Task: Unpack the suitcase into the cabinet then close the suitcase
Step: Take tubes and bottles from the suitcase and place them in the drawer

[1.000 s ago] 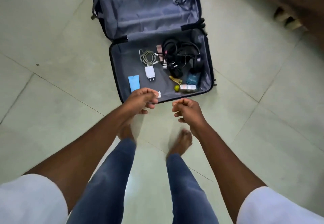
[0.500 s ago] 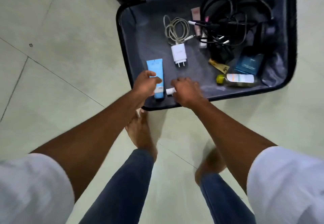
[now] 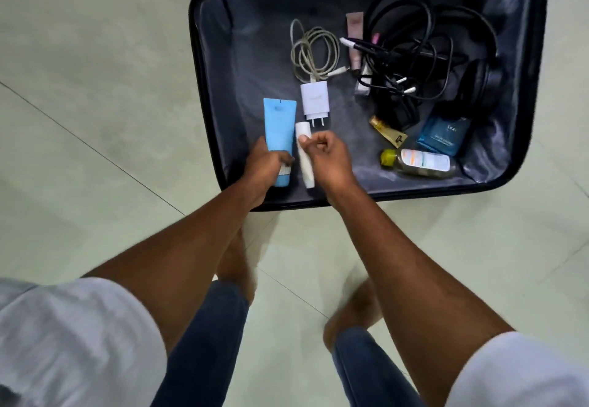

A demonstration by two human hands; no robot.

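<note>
Suitcase [image 3: 204, 94] items lift best held firmly: left hand [image 3: 266, 167] grips blue tube [image 3: 279, 126], right hand [image 3: 328, 159] pinches white tube [image 3: 304, 164].

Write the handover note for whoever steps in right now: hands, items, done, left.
Left hand grips the lower end of the blue tube. Right hand pinches the small white tube.
Both tubes are over the near left corner of the open suitcase.
Still lying inside: white charger with its cable, black cables, headphones, blue box, clear bottle, gold tube, pink tube.
Done: nothing visibly stowed; the cabinet is out of view.
Left: carry everything to the cabinet, then close the suitcase.
</note>
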